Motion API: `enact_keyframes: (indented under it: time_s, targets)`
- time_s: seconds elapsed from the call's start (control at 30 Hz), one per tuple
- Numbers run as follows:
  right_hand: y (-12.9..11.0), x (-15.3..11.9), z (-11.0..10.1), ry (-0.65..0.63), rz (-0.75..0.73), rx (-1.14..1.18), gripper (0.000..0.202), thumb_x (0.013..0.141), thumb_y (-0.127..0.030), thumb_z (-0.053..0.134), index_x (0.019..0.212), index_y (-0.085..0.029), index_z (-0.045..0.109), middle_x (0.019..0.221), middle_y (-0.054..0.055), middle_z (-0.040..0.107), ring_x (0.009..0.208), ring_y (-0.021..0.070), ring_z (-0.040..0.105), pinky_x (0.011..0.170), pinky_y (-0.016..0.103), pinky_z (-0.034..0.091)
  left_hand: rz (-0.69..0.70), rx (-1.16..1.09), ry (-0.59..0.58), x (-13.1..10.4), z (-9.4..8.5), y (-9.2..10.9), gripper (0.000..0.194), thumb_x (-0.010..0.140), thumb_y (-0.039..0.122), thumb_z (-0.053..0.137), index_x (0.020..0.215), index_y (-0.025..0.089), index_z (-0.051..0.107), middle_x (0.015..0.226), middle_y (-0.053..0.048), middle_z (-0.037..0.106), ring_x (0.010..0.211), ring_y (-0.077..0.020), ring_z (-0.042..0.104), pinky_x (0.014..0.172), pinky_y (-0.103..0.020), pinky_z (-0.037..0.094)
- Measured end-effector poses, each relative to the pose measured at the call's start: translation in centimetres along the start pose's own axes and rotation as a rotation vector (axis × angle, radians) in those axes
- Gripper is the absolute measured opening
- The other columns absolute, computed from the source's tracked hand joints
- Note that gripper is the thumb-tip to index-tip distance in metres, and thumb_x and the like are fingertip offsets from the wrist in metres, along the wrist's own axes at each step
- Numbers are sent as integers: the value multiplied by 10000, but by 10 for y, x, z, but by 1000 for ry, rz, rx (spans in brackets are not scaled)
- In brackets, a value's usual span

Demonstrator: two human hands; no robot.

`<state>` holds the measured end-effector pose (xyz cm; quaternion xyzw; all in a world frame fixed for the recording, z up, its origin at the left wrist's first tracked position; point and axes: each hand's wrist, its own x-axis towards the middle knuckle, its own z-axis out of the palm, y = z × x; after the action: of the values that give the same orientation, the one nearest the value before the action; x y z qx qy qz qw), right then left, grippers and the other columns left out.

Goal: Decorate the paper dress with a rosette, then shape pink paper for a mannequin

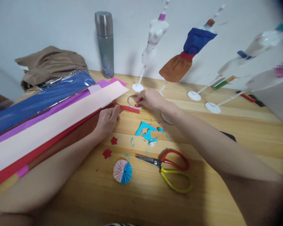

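My left hand (108, 121) is closed at the edge of the stacked crepe paper, its thumb against a narrow red paper strip (132, 109) that sticks out to the right. Farther right, my right hand (151, 99) pinches at the rim of a clear ring (129, 99) that looks like a tape roll; a small red bit shows under its fingertips. Nearer to me lie blue paper scraps (146, 131), two red paper flowers (114, 140), a pleated pink-and-blue paper rosette (122, 171) and scissors (157, 163) with one red and one yellow handle, blades slightly apart.
Long crepe paper sheets (49, 121) cover the left side, below a brown cloth (54, 61). A grey flask (105, 47) stands at the wall. Several white mannequins on stands line the back, one in a blue-and-brown dress (194, 42). A dark flat object (228, 136) lies behind my right forearm.
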<state>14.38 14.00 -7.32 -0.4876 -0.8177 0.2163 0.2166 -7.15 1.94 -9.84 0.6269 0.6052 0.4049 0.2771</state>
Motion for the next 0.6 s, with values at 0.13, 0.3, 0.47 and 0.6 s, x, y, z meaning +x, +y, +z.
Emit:
enact_keyframes:
  time_s: [0.13,0.3,0.47,0.6]
  targets:
    - [-4,-2,-1,-133,-53,-245,204,798,-25,707,662,-172,744,651,-22,628,605,96,370,636,316,218,-3,-12,4,0,1,-1,752,974,772,348,536,210,588,560,-62,638,572,-178,563,639,-330,431]
    - [-13,-1,-1,-227,-82,-473,161,873,-95,670,890,-162,815,942,86,775,726,146,521,651,324,213,26,-19,-2,1,2,-3,730,994,722,352,539,204,592,553,-55,627,553,-167,552,615,-323,410]
    - [-21,0,-2,-331,-109,-591,253,891,-155,616,1049,-154,813,1112,167,789,895,245,656,655,317,276,34,-31,2,2,4,-5,712,1022,661,372,525,199,588,542,-52,618,545,-156,540,612,-315,397]
    - [-23,0,-3,-353,-90,-623,293,910,-170,586,1093,-147,814,1135,185,786,967,290,687,690,334,335,6,-50,2,3,6,-7,656,1036,582,422,534,197,596,544,-44,604,536,-143,517,598,-302,388]
